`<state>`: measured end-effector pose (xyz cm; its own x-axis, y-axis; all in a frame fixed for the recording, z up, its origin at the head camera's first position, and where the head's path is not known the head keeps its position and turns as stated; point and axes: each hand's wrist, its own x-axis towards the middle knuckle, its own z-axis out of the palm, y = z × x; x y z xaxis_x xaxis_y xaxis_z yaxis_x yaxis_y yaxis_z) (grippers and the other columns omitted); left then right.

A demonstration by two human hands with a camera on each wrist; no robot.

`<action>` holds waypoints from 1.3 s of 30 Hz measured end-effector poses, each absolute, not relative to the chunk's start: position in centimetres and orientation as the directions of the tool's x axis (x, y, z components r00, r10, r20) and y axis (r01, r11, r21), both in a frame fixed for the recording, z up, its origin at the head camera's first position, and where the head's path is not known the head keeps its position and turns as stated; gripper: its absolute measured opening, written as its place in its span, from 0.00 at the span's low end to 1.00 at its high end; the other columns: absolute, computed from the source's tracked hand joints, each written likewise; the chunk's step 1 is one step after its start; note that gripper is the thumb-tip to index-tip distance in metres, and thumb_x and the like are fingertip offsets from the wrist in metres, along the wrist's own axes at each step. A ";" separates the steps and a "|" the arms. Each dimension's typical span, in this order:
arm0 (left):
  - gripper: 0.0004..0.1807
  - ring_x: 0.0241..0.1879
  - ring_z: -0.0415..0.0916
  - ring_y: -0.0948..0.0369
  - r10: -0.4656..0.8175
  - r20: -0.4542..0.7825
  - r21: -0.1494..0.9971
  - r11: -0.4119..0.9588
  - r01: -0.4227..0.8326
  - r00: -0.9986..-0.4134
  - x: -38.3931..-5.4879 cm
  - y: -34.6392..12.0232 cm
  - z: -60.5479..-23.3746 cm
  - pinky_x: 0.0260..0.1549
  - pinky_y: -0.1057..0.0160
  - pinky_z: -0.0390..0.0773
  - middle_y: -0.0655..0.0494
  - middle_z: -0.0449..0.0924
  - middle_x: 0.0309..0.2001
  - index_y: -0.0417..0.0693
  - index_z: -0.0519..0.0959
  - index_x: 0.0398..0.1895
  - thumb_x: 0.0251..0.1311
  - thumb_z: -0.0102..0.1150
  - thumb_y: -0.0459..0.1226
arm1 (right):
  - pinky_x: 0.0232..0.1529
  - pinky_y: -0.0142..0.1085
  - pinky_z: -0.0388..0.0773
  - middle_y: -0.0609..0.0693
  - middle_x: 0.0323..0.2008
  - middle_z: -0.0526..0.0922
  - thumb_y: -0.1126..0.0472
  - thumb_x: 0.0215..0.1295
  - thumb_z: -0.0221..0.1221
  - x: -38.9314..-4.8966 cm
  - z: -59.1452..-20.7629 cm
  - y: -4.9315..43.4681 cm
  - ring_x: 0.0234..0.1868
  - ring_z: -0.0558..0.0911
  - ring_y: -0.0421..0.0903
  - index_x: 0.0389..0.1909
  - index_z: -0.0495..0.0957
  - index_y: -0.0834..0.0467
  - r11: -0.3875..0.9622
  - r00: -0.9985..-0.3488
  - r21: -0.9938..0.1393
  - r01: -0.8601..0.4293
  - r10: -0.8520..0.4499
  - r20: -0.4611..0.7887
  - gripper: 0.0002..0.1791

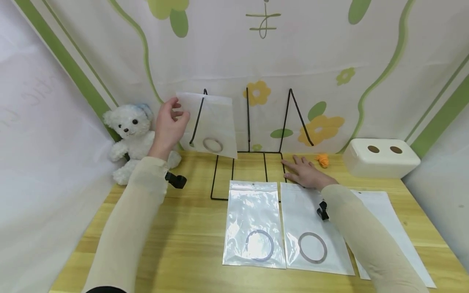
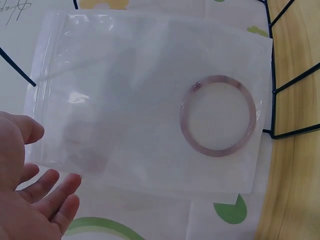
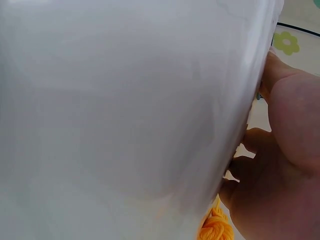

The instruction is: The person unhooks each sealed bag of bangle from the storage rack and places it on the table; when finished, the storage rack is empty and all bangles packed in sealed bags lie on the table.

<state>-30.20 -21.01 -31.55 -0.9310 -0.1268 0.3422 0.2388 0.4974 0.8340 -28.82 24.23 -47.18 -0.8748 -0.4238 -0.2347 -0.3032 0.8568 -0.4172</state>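
Note:
A clear zip bag (image 1: 223, 122) holding a pinkish bangle (image 2: 184, 117) hangs on the left hook of a black wire rack (image 1: 265, 167). Beside its upper left corner is my left hand (image 1: 172, 126), fingers loosely bent and nothing between them. My right hand (image 1: 305, 173) rests with spread fingers at the right side of the rack's base, just beyond the top of a flat bag (image 1: 300, 211) with a bangle (image 1: 300, 248). To its left lies another bag (image 1: 253, 207), also with a bangle (image 1: 272, 244). In the right wrist view, a pale sheet covers part of my right hand.
A third flat bag (image 1: 384, 219) lies at the right, partly under my sleeve. A white teddy bear (image 1: 133, 136) sits at the back left. An orange bundle of yarn (image 1: 322, 160) and a white box (image 1: 381, 165) with two holes stand at the back right.

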 end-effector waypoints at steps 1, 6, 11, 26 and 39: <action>0.37 0.71 0.77 0.47 -0.124 0.336 0.836 0.496 0.235 -0.934 -30.1 -21.0 -31.5 0.74 0.50 0.72 0.43 0.69 0.76 0.44 0.61 0.85 0.77 0.56 0.42 | 0.80 0.78 0.35 0.74 0.86 0.38 0.43 0.87 0.49 -28.8 -47.2 24.2 0.83 0.36 0.82 0.88 0.52 0.52 0.856 -0.875 -0.417 -0.306 -0.426 -0.231 0.38; 0.37 0.71 0.77 0.48 -0.139 0.330 0.840 0.495 0.223 -0.934 -29.5 -21.1 -31.6 0.74 0.51 0.74 0.46 0.69 0.77 0.49 0.60 0.86 0.78 0.54 0.43 | 0.79 0.78 0.35 0.75 0.86 0.38 0.45 0.87 0.50 -29.0 -47.5 24.0 0.83 0.36 0.83 0.88 0.52 0.52 0.848 -0.877 -0.428 -0.313 -0.431 -0.212 0.38; 0.34 0.68 0.79 0.51 -0.189 0.356 0.843 0.487 0.228 -0.915 -29.1 -21.1 -31.8 0.70 0.53 0.78 0.48 0.72 0.74 0.51 0.65 0.84 0.77 0.54 0.42 | 0.79 0.78 0.35 0.74 0.86 0.38 0.44 0.87 0.50 -29.2 -47.8 23.9 0.83 0.36 0.83 0.88 0.52 0.52 0.848 -0.876 -0.427 -0.315 -0.433 -0.214 0.38; 0.20 0.47 0.78 0.63 -0.317 0.499 0.833 0.434 0.344 -0.807 -28.8 -20.6 -32.7 0.49 0.70 0.78 0.50 0.78 0.56 0.43 0.77 0.66 0.74 0.53 0.36 | 0.80 0.78 0.35 0.74 0.86 0.37 0.43 0.87 0.50 -29.3 -48.0 24.0 0.83 0.35 0.82 0.89 0.52 0.51 0.849 -0.877 -0.431 -0.306 -0.427 -0.219 0.38; 0.13 0.43 0.82 0.67 -0.312 0.511 0.853 0.302 0.426 -0.801 -28.0 -20.8 -32.8 0.45 0.69 0.80 0.65 0.76 0.50 0.43 0.79 0.57 0.75 0.60 0.38 | 0.80 0.77 0.34 0.73 0.86 0.37 0.43 0.87 0.50 -29.3 -48.0 24.0 0.84 0.35 0.81 0.89 0.51 0.51 0.851 -0.876 -0.429 -0.303 -0.427 -0.227 0.38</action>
